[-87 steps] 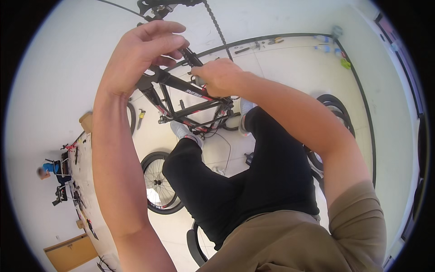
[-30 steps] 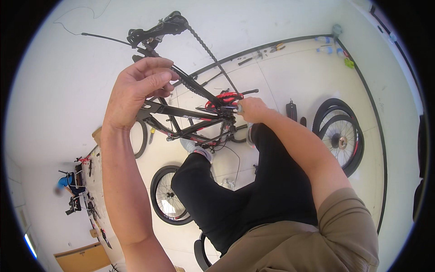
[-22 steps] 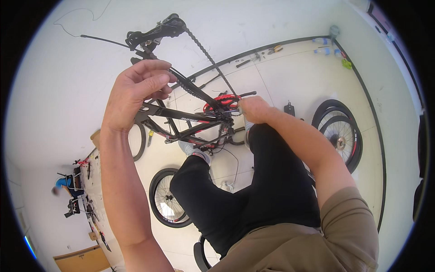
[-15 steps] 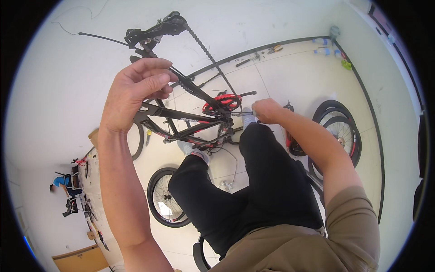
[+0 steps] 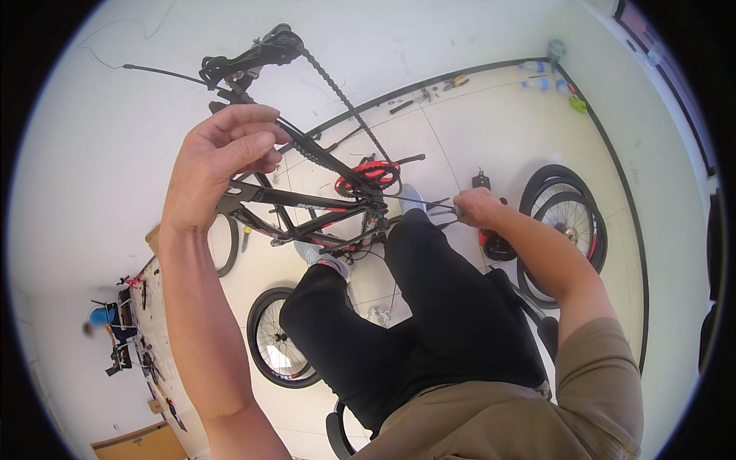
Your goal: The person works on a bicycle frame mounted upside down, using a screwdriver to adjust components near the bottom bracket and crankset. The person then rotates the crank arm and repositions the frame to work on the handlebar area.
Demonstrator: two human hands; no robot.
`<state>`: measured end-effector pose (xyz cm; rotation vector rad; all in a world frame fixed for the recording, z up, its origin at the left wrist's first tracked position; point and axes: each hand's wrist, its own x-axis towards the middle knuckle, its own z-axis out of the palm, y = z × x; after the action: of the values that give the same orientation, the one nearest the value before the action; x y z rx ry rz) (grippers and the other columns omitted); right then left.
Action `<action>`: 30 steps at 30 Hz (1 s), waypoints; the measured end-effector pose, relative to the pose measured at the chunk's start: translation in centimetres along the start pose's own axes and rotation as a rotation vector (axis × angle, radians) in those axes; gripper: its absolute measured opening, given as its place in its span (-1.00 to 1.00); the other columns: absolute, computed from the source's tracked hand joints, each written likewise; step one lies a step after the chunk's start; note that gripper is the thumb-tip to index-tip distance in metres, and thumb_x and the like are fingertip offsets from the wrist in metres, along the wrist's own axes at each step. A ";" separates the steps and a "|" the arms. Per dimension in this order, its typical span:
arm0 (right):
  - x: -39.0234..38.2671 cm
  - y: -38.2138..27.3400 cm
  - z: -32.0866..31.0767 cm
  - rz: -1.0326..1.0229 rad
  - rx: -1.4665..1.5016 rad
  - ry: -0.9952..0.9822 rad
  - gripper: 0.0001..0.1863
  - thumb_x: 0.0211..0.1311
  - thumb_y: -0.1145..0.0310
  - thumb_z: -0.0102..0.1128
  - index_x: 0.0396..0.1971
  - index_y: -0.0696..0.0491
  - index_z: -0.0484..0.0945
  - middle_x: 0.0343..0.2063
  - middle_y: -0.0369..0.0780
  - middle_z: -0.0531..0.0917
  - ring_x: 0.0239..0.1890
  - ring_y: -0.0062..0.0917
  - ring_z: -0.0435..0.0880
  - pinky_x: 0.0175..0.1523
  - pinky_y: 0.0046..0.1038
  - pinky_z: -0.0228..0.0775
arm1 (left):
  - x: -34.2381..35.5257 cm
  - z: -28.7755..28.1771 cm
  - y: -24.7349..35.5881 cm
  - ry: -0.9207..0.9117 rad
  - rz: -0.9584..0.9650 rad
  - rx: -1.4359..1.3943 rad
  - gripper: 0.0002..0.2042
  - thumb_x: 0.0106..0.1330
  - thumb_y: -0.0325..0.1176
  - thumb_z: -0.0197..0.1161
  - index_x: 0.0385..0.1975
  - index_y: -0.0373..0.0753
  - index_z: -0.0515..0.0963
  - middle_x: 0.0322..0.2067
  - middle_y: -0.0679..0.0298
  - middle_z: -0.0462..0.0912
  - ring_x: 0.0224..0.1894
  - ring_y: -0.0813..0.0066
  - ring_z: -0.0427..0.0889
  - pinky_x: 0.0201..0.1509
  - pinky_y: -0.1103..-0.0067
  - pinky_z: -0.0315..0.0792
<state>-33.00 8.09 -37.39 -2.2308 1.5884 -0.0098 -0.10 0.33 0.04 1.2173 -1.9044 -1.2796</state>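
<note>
A black bicycle frame [image 5: 303, 203] with a red chainring [image 5: 368, 175], a chain [image 5: 337, 96] and a rear derailleur [image 5: 253, 57] is raised in front of me, above my black-trousered legs. My left hand [image 5: 222, 157] grips one of the frame's thin rear tubes next to the chain. To the right of the chainring, my right hand [image 5: 475, 207] is closed on the end of a thin cable [image 5: 418, 199] that runs taut from the frame. A second long cable [image 5: 161, 70] sticks out leftward from the derailleur.
Two wheels [image 5: 563, 222] lie on the tiled floor at the right, another wheel [image 5: 280, 349] under my left knee, and a tyre [image 5: 222, 245] behind the frame. Hand tools [image 5: 429, 88] and bottles [image 5: 537, 69] line the far wall. A person in blue [image 5: 100, 318] works at far left.
My right hand has left the frame near the chainring and moved right, drawing the thin cable out with it. My left hand keeps its grip on the frame.
</note>
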 end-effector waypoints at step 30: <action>-3.7 0.9 -8.5 0.346 0.351 0.470 -0.77 0.18 0.29 0.26 -0.30 0.15 0.57 -0.46 -0.04 0.66 -0.34 -0.17 0.65 -0.18 -0.23 0.47 | 0.0 0.0 -0.6 0.077 0.028 0.050 -0.73 0.28 -0.34 0.33 -0.10 -0.34 0.60 -0.32 0.22 0.71 -0.35 0.55 0.66 -0.19 0.59 0.56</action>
<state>-37.12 8.56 -29.00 -1.7385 2.0085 -0.7039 0.12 0.23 -0.54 1.2427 -1.9021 -1.1601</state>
